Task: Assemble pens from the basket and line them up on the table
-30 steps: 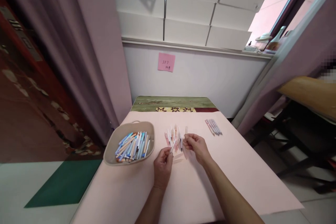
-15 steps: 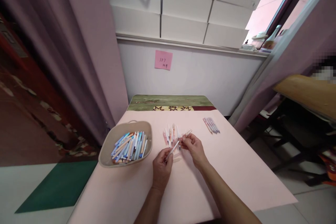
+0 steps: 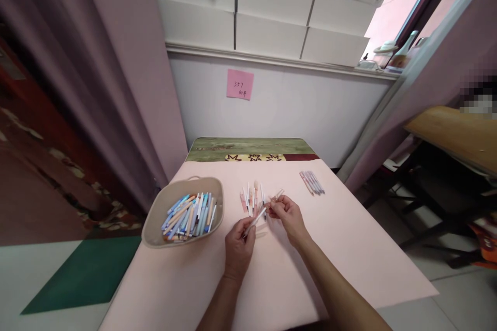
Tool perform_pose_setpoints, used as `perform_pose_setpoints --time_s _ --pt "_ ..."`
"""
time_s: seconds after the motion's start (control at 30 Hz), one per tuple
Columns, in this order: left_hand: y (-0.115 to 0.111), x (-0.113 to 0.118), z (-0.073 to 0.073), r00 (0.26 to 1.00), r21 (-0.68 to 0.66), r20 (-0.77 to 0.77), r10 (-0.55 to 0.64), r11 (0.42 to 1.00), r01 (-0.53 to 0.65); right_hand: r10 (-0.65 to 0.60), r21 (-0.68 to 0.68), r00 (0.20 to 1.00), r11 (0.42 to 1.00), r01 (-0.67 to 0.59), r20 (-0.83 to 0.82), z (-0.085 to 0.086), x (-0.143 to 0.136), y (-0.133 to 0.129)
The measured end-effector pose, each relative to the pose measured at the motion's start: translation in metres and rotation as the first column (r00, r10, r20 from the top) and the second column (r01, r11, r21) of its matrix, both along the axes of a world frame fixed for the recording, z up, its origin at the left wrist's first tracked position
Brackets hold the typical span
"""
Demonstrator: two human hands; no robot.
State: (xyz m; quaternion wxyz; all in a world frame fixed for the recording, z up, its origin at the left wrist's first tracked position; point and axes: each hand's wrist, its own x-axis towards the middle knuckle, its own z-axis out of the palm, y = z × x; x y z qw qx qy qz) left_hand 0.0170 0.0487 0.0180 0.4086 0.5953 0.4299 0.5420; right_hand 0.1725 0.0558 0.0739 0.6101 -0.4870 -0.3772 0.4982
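Observation:
Low in the middle of the view, my left hand (image 3: 239, 245) is closed around a thin white pen (image 3: 255, 221) that slants up to the right. The fingers of my right hand (image 3: 286, 215) pinch a small clear piece (image 3: 278, 196), perhaps a pen cap, close to the pen's upper end. Just beyond my hands, several white and pinkish pens (image 3: 249, 197) lie loosely side by side on the pink table cover. Part of this group is hidden behind my fingers.
To the left stands a beige basket (image 3: 155, 222) holding many blue, white and tan pens. A row of several pens (image 3: 311, 182) lies at the right on the pink-covered table (image 3: 349, 253). A pink note (image 3: 239, 84) is on the wall.
The camera view has shifted slightly. Both hands keep nearly the same pose, with the pen and the clear piece still held.

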Motion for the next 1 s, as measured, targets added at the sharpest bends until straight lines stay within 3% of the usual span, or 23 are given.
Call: perform_pose_setpoints --time_s 0.73,1.0 --pt "0.004 0.000 -0.007 0.999 0.030 -0.048 -0.023 0.999 0.024 0.005 -0.021 1.000 1.000 -0.005 -0.016 -0.010 0.005 0.004" --pt "0.003 0.001 -0.006 0.998 0.002 -0.032 -0.057 0.998 0.057 0.105 -0.032 0.993 0.994 -0.104 0.053 -0.016 -0.005 -0.001"
